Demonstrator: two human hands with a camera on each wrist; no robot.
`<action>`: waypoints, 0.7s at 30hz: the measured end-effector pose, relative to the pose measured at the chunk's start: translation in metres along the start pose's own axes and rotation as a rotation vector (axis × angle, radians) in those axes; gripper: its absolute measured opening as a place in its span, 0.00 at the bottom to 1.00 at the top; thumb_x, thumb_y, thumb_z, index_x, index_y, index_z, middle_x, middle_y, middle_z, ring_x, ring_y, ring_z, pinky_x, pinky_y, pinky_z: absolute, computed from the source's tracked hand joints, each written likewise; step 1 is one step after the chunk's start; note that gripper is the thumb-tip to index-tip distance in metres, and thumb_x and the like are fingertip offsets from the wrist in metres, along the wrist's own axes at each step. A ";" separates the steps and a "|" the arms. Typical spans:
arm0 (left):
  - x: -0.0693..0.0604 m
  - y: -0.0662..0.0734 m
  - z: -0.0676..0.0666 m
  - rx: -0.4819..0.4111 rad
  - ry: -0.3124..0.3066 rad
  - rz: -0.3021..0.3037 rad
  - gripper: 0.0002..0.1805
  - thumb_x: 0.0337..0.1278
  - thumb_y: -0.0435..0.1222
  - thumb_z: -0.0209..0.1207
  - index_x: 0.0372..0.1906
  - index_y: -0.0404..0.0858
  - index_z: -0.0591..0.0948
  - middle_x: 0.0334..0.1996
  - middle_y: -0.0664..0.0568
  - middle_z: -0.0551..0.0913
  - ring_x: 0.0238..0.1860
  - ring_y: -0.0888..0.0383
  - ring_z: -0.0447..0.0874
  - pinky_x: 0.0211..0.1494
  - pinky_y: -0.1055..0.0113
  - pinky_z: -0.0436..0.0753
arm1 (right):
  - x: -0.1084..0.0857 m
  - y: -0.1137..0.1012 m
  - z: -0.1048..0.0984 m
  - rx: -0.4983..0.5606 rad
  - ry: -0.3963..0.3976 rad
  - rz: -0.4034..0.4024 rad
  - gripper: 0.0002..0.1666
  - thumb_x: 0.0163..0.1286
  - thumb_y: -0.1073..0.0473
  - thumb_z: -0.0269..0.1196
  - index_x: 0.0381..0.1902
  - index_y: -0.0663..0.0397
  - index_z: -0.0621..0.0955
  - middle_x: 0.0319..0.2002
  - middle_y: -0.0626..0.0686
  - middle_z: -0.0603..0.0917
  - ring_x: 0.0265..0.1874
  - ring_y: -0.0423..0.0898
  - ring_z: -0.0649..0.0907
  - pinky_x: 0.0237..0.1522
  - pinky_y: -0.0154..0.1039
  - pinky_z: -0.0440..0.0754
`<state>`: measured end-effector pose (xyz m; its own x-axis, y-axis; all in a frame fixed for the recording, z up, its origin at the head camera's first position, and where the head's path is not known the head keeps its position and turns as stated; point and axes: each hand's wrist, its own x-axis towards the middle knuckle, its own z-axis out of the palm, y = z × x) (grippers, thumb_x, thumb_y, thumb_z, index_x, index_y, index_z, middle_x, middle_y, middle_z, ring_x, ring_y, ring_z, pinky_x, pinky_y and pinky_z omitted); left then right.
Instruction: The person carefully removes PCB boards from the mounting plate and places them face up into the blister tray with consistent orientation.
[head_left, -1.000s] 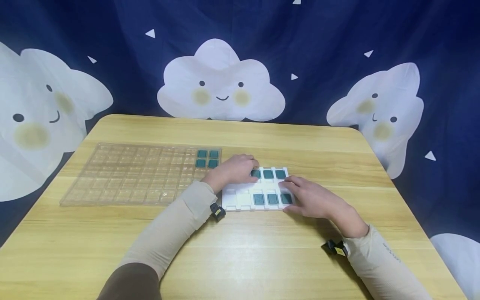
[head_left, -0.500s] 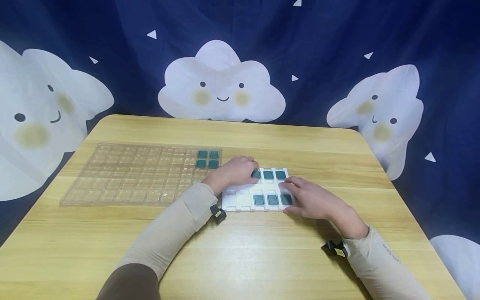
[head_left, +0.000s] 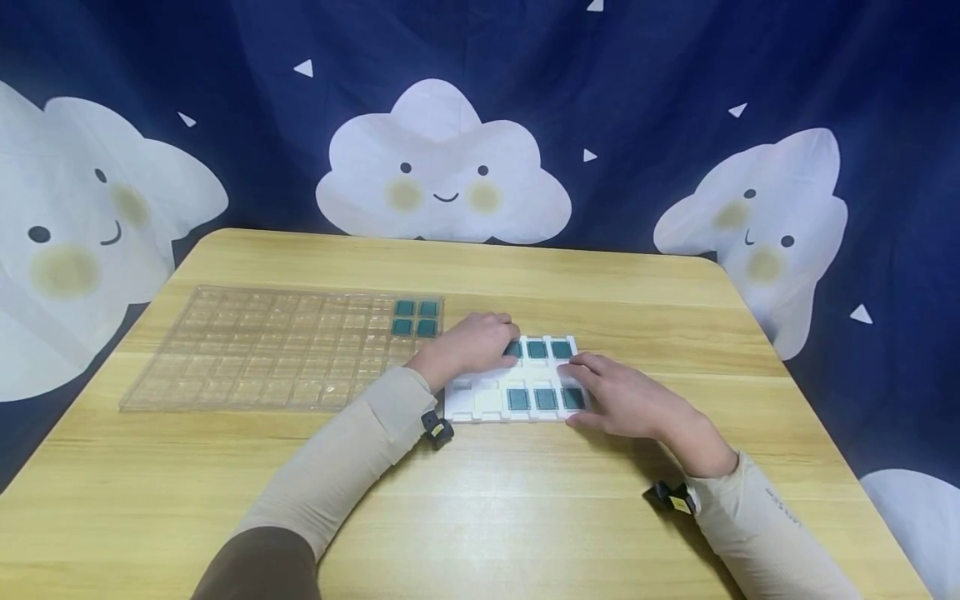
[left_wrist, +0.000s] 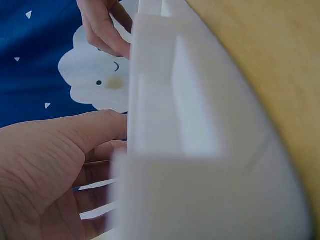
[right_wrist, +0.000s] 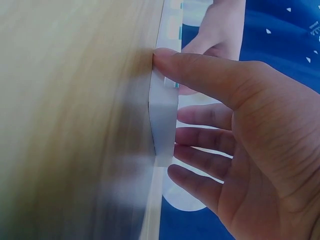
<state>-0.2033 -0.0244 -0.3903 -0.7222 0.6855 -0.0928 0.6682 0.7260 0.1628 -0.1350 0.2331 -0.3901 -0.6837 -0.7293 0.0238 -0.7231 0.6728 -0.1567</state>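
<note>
A white slotted tray [head_left: 487,408] lies on the table with green square chips in two rows; several chips sit in its pockets, such as the dotted chip [head_left: 518,399] in the near row. My left hand [head_left: 468,342] reaches over the tray's far left part. Its thumb and forefinger pinch a chip [head_left: 513,349] in the far row, which the hand partly covers. My right hand [head_left: 630,396] grips the tray's right end, thumb at the near corner and fingers on the side. In the right wrist view, the thumb [right_wrist: 200,70] lies against the tray's edge [right_wrist: 162,125].
A clear plastic tray [head_left: 247,350] with many pockets lies to the left, with several green chips [head_left: 403,309] in its far right corner. Both rest on a wooden table [head_left: 480,517]. A blue curtain with clouds [head_left: 442,167] hangs behind the table.
</note>
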 end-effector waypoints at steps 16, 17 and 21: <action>0.000 0.000 0.000 0.024 0.028 0.010 0.18 0.64 0.46 0.60 0.52 0.40 0.82 0.42 0.52 0.81 0.40 0.59 0.78 0.49 0.62 0.80 | 0.000 0.000 0.001 -0.004 -0.004 0.005 0.42 0.59 0.42 0.70 0.64 0.62 0.73 0.59 0.60 0.75 0.55 0.55 0.77 0.59 0.51 0.76; 0.000 0.000 0.000 0.028 0.030 0.012 0.18 0.64 0.46 0.60 0.52 0.40 0.82 0.42 0.52 0.81 0.41 0.58 0.78 0.50 0.62 0.80 | 0.000 0.000 0.001 -0.005 -0.006 0.005 0.42 0.59 0.42 0.70 0.64 0.62 0.73 0.59 0.60 0.75 0.56 0.55 0.77 0.59 0.51 0.76; -0.001 0.000 -0.001 0.037 0.034 0.013 0.19 0.64 0.46 0.60 0.53 0.39 0.82 0.44 0.51 0.82 0.43 0.57 0.79 0.52 0.60 0.80 | 0.000 0.000 0.001 -0.005 -0.006 0.002 0.42 0.59 0.42 0.70 0.64 0.62 0.73 0.59 0.60 0.75 0.56 0.55 0.77 0.59 0.51 0.76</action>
<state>-0.2028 -0.0248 -0.3894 -0.7184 0.6933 -0.0575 0.6834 0.7188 0.1274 -0.1351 0.2328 -0.3907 -0.6846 -0.7287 0.0178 -0.7222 0.6748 -0.1516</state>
